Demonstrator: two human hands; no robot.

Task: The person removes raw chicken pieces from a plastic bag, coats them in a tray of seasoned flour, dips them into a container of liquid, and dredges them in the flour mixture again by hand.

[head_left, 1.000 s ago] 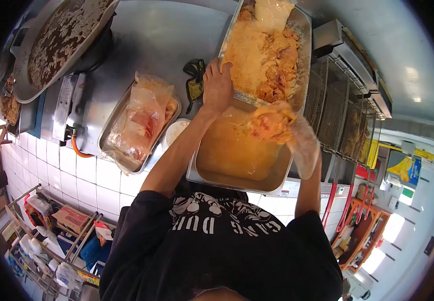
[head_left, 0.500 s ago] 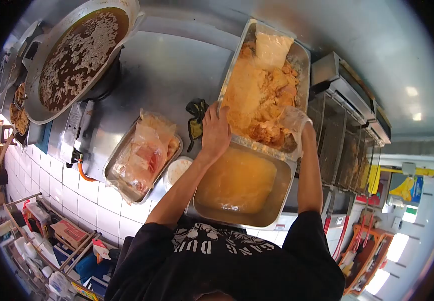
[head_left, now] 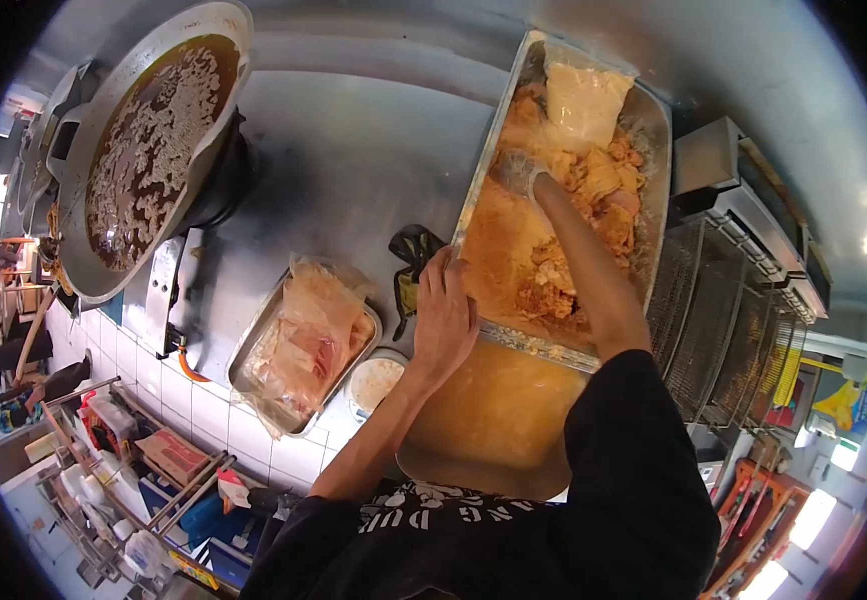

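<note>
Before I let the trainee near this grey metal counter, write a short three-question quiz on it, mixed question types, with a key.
1. Multiple choice: what is the person's clear-plastic-gloved right hand inside?
A) Wide, round metal pan of dark liquid
B) Long, rectangular metal tray of orange-tinted flour
C) Small metal tray of raw meat in clear plastic

2. True or false: the metal tray of yellow-orange liquid sits nearer the person's body than the flour tray.

3. Fill in: the person's bare left hand rests at the ____ of the flour tray.

Key: 1. B; 2. True; 3. rim
</note>
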